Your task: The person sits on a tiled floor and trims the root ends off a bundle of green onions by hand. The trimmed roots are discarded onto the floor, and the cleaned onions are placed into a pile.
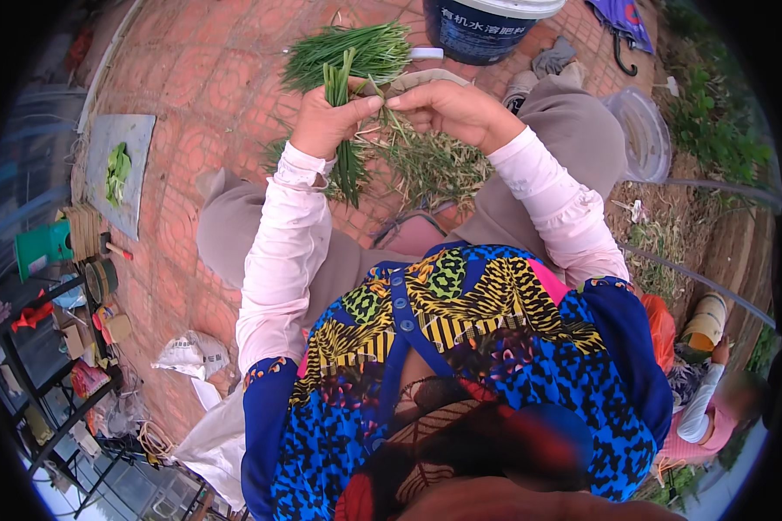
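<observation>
My left hand [329,117] is closed around a small bunch of green chives [348,163], whose cut ends point up and whose leaves hang below. Thumb and fingers of my right hand [453,111] pinch thin stalks beside the bunch, close to my left thumb tip. Just beyond my hands a larger pile of green chives [345,52] lies on the paving. A heap of loose, partly dry green trimmings [430,166] spreads on the ground between my legs.
A dark fertilizer bucket [482,32] stands ahead, with an umbrella [625,26] to its right. A clear plastic tub [638,133] is beside my right knee. Leaves lie on a grey board [120,215] at left. Another person [704,417] is at lower right.
</observation>
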### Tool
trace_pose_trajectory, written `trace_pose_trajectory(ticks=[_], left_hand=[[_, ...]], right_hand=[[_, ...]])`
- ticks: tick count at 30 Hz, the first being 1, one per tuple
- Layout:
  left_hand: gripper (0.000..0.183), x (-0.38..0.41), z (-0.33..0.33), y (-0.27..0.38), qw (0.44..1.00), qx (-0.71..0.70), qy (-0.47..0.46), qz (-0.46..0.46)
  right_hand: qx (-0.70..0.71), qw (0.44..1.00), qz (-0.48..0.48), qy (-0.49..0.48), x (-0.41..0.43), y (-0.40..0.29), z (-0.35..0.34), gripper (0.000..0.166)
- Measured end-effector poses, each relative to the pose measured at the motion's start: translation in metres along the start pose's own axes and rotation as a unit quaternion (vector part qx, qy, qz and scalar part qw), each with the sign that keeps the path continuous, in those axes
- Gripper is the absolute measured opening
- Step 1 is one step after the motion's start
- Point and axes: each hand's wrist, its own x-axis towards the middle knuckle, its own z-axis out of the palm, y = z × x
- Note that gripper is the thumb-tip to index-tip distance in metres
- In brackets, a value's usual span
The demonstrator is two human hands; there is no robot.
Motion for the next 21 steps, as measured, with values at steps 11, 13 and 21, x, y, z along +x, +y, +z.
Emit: trace_pose_trajectory(ticks=[11,13,21], left_hand=[[0.014,0.005,-0.019,-0.022,0.982,0.149,-0.053,0.108],[0.017,0.002,-0.019,-0.008,0.991,0.127,-0.032,0.011],[0.028,0.003,-0.031,0.001,0.985,-0.145,-0.061,-0.065]], right_hand=[[0.079,0.996,-0.001,-0.045,-0.02,-0.023,-0.011,0.002],[0.022,0.998,-0.046,-0.041,-0.027,-0.031,-0.026,0.004],[-0.6,0.739,-0.256,0.168,-0.007,-0.004,-0.07,0.025]])
